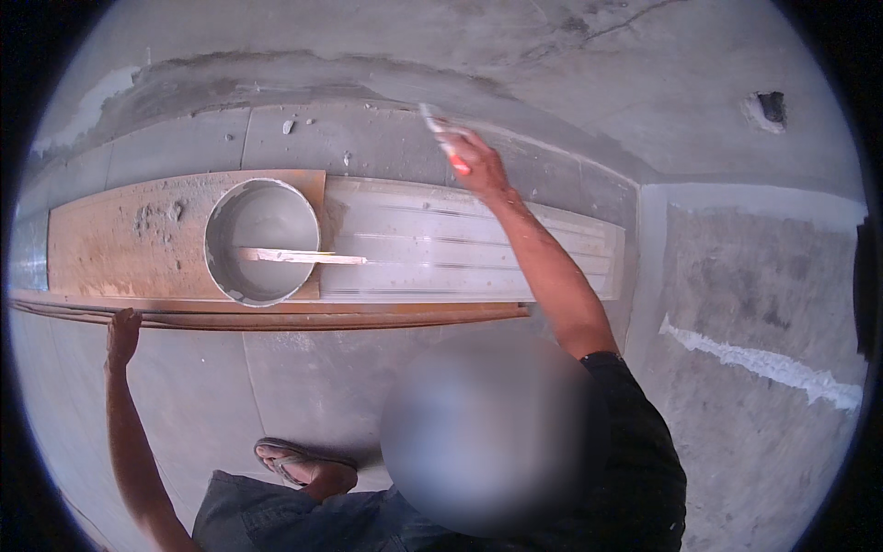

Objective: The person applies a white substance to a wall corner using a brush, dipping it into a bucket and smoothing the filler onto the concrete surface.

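Observation:
My right hand (476,166) is raised at upper centre, closed around a hand tool (443,136) with a pale, narrow front end and an orange-red handle end. Its front points toward the base of the wall; blur hides its exact kind. At the left, my left hand (122,339) is closed on the near edge of the brown boards (276,316). Between my hands stands a round bucket (213,248) with pale grey liquid inside. A flat wooden stick (340,258) lies across its right side, one end sticking out past the rim.
Under the bucket is a brown sheet (101,235) with grey crumbs, beside a pale ribbed panel (414,235). Debris (288,127) lies along the grey wall (386,46), which has a hole (769,109). My sandalled foot (308,465) rests on the tiled floor (303,377).

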